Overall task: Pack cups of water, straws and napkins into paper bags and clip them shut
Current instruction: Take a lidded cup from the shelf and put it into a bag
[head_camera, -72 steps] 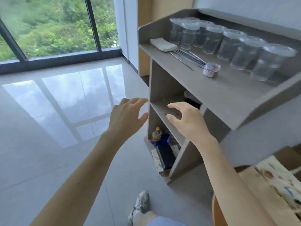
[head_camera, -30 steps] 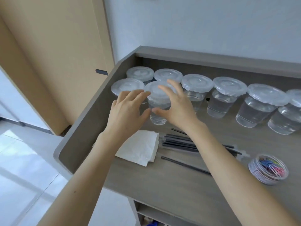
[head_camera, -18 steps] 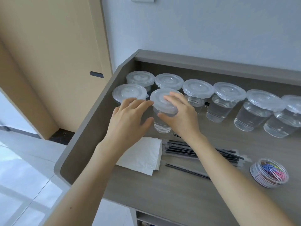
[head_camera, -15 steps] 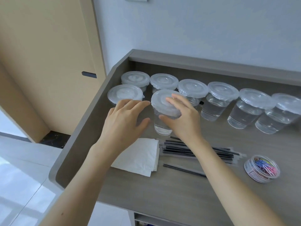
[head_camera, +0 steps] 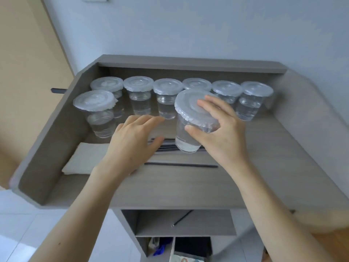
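Note:
My right hand [head_camera: 220, 129] grips a clear lidded cup of water [head_camera: 190, 120] by its lid rim, thumb under the edge and fingers over the top; the cup is lifted and tilted above the black straws [head_camera: 181, 165]. My left hand [head_camera: 132, 140] hovers open just left of the cup, fingers straight, over the straws. A folded stack of white napkins [head_camera: 85, 159] lies at the left of the grey shelf top [head_camera: 170, 186]. Several more lidded water cups [head_camera: 166, 97] stand in a row at the back, one [head_camera: 98, 112] nearer at the left.
The shelf top has raised side and back walls [head_camera: 188, 63] against a white wall. Below is an open compartment [head_camera: 181, 222] with a loose straw, and lower cubbies holding dark items. A wooden door [head_camera: 28, 53] is at the left.
My right hand has lifted the front cup off the shelf and carried it right and toward me. The left hand came off the cup. The view swung right.

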Motion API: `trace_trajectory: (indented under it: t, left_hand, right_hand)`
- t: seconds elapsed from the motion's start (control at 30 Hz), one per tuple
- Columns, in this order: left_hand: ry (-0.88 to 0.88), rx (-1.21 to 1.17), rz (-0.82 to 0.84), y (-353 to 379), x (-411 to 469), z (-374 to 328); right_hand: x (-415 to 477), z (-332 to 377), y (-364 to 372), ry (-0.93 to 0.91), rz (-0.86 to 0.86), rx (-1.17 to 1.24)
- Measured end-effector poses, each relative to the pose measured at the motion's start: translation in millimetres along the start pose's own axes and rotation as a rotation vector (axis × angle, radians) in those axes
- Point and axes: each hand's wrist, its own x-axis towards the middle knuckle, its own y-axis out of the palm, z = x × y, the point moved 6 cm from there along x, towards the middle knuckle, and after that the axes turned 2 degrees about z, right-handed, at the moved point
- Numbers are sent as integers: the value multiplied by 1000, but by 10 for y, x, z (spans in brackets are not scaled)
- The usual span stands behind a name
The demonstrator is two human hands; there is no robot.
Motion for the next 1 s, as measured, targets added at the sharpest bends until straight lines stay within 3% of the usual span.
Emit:
trace_trajectory:
  t: [0.27, 0.47, 0.77, 1.0]
  left_hand:
    - [63, -82, 32, 428, -575, -1657]
    - [111, -164, 165, 1017, -978, -2868]
    - [361, -261, 338, 2153, -703, -4914]
    - [519, -376, 435, 3039, 13, -6467]
  right_hand:
    - [-1058, -410, -1476, 40, 13, -103]
    - [-1907, -1008, -2644, 171, 46, -214]
    - [-2630, -2394, -4286, 381, -129, -415]
    - [-2738, -3512, -5501, 522, -246, -560]
